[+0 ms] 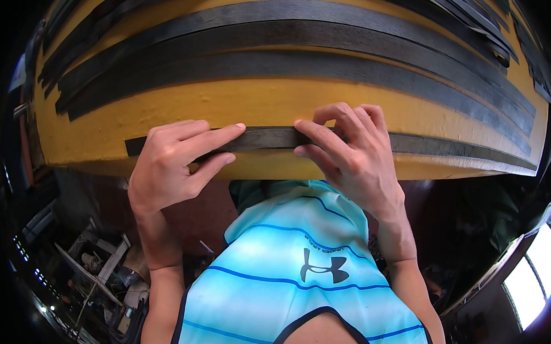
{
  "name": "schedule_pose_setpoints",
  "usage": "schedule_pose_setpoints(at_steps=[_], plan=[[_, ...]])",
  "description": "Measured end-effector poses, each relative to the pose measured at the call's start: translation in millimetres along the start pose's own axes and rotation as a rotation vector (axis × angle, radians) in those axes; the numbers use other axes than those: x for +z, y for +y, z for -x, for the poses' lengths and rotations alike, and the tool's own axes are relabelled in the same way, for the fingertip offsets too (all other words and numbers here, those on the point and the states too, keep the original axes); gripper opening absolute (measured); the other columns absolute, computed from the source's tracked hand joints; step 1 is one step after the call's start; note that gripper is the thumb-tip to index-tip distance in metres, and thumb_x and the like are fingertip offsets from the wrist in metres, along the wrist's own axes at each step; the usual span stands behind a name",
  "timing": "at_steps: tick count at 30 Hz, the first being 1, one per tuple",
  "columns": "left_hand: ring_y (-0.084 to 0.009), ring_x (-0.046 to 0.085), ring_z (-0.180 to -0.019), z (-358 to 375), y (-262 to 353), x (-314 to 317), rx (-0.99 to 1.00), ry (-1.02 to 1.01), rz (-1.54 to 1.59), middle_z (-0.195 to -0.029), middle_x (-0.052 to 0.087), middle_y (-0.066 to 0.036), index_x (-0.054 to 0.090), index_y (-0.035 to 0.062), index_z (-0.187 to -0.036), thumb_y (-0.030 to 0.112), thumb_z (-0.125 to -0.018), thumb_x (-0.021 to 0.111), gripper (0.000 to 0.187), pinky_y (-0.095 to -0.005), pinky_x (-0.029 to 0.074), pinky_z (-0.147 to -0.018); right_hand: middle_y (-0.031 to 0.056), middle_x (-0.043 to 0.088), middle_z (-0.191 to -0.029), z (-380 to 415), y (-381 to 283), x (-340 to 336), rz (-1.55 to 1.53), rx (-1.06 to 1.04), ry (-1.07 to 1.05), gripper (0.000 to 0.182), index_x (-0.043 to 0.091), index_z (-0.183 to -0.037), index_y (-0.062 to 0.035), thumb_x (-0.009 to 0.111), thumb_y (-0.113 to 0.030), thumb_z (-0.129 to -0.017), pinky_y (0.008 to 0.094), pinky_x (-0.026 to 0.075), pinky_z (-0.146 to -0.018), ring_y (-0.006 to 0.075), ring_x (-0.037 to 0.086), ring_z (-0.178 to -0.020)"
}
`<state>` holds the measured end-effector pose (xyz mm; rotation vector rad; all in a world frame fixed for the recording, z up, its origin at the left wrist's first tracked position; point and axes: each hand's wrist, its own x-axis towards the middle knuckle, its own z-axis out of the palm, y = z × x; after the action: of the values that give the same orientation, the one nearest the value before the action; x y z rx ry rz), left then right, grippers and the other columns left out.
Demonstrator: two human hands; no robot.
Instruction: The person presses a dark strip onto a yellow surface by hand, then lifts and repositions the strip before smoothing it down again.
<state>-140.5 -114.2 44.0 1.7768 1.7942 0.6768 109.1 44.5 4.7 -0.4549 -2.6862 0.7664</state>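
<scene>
A long dark strip (268, 138), like leather or rubber, runs along the near edge of the yellow table. My left hand (178, 155) is on its left part, index finger at the upper edge and thumb at the lower edge. My right hand (353, 148) pinches it right of the middle, with thumb and index finger along the edges and the other fingers curled above. Between my hands a short stretch of strip shows. Its left end sticks out past my left hand, and its right end reaches the table's right side.
Several similar dark strips (292, 63) lie side by side across the yellow table (272, 97). More strips are heaped at the far right (487, 43). Below left, a wooden frame (109, 257) stands among clutter. A bright window (535, 275) is at lower right.
</scene>
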Motion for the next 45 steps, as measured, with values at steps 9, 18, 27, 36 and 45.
schedule_pose_setpoints(at_steps=[9,18,27,36,45], plan=[[-0.0261,0.057,-0.062,-26.0,7.0,16.7,0.13,0.016,0.028,-0.077,0.061,-0.011,0.078,0.0038,-0.127,0.002,-0.073,0.088,0.055,-0.0376,0.047,-0.057,0.0019,0.065,-0.104,13.1,23.5,-26.7,0.057,0.052,0.033,0.027,0.077,-0.111,-0.0166,0.084,-0.024,-0.087,0.0397,0.043,-0.092,0.0202,0.062,-0.091],[-0.028,0.064,-0.079,-29.3,10.3,24.0,0.202,0.081,-0.068,-0.091,0.069,-0.009,0.08,0.0046,-0.121,-0.005,-0.067,0.087,0.055,-0.0364,0.053,-0.074,0.0016,0.067,-0.101,31.1,38.3,-52.1,0.107,0.142,0.035,0.028,0.079,-0.107,-0.0162,0.088,-0.021,-0.081,0.0405,0.046,-0.089,0.0203,0.062,-0.085],[-0.0251,0.067,-0.088,-10.0,8.0,22.3,0.081,0.158,0.032,-0.106,0.072,-0.01,0.08,0.0066,-0.119,-0.01,-0.07,0.085,0.052,-0.0355,0.055,-0.076,0.0029,0.065,-0.105,32.2,37.8,-52.1,0.039,0.127,0.012,0.034,0.076,-0.115,-0.0155,0.087,-0.015,-0.083,0.0392,0.046,-0.088,0.022,0.062,-0.089],[-0.0277,0.072,-0.097,-11.5,2.1,21.4,0.147,0.15,-0.021,-0.109,0.073,-0.012,0.082,0.0057,-0.114,-0.011,-0.069,0.084,0.048,-0.0364,0.059,-0.08,0.0036,0.065,-0.104,22.8,31.0,-37.1,-0.005,0.069,0.021,0.031,0.075,-0.118,-0.0134,0.084,-0.017,-0.088,0.0389,0.047,-0.085,0.0223,0.063,-0.093],[-0.028,0.072,-0.098,-11.0,-0.3,23.8,0.151,0.141,-0.038,-0.109,0.073,-0.011,0.083,0.0067,-0.113,-0.009,-0.07,0.085,0.046,-0.0367,0.059,-0.08,0.0028,0.064,-0.102,20.4,30.3,-35.5,0.007,0.079,0.02,0.03,0.075,-0.116,-0.0142,0.084,-0.018,-0.087,0.0383,0.046,-0.083,0.0212,0.061,-0.086]])
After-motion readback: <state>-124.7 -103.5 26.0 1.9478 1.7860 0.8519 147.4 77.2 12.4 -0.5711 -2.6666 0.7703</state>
